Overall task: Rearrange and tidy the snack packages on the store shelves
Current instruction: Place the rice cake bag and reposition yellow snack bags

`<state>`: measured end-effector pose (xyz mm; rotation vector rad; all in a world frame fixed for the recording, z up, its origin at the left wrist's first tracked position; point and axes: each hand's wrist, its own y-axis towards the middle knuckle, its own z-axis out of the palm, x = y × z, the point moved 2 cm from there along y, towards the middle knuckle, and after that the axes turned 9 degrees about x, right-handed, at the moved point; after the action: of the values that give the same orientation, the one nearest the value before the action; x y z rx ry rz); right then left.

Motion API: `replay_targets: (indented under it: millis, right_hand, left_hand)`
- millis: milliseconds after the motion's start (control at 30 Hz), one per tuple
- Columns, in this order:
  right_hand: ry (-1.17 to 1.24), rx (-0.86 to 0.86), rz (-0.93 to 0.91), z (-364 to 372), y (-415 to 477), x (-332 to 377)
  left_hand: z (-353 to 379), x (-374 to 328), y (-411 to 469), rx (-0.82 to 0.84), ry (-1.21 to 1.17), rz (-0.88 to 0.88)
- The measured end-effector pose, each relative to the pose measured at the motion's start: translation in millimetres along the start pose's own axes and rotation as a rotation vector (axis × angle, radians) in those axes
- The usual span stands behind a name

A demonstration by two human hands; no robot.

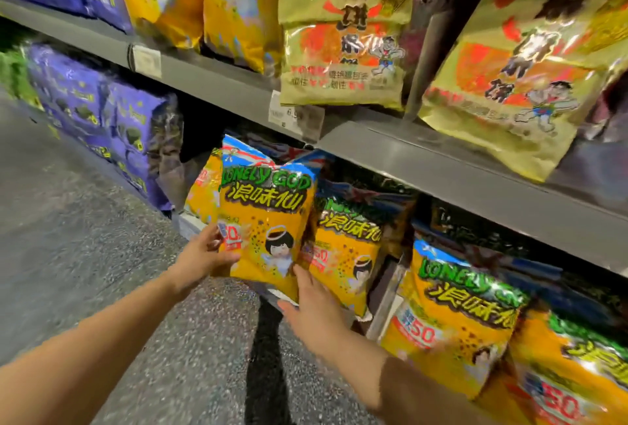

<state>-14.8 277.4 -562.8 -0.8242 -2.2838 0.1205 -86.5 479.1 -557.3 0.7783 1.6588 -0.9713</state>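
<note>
My left hand (pixel 204 254) comes in with the forearm stretched forward and up. Its thumb is curled over the front and its fingers wrap the left edge of a yellow snack bag (pixel 268 217), so it has a firm grip. My right hand (pixel 312 309) reaches in from below. Its fingers lie nearly straight along the bag's bottom right corner, propping it rather than clasping it, and the thumb rests against the lower edge.

The bag stands upright, in front of the lower shelf's row. Its right edge touches a neighbouring yellow bag (pixel 343 254), and another yellow bag (pixel 200 193) peeks out behind its left side. Room is tight above, where the bag's top sits just under the grey shelf lip (pixel 441 166) and a price tag (pixel 295 119). To the left of my hands and below them the speckled floor (pixel 85 220) gives free space.

Farther right, past a metal divider (pixel 387 295), stand more yellow bags (pixel 452 316). Purple bags (pixel 102 112) sit well to the left, and gold bags (pixel 343 34) stand on the shelf above.
</note>
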Motion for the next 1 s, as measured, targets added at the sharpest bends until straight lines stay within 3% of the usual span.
replay_targets:
  millis: [367,633,1000]
  right_hand:
    - [0.12,0.051,-0.022,17.3,38.9,43.6]
    - [0.228,0.028,0.064,19.6,46.9,42.9]
    - [0.251,-0.015,0.093,1.4,-5.7,34.0]
  left_hand:
    - [-47.0,8.1,19.4,-0.116,0.111,-0.051]
    - [-10.7,16.0,47.4,-0.193,0.63,-0.134]
    - [10.9,1.0,7.0,-0.278,0.586,-0.084]
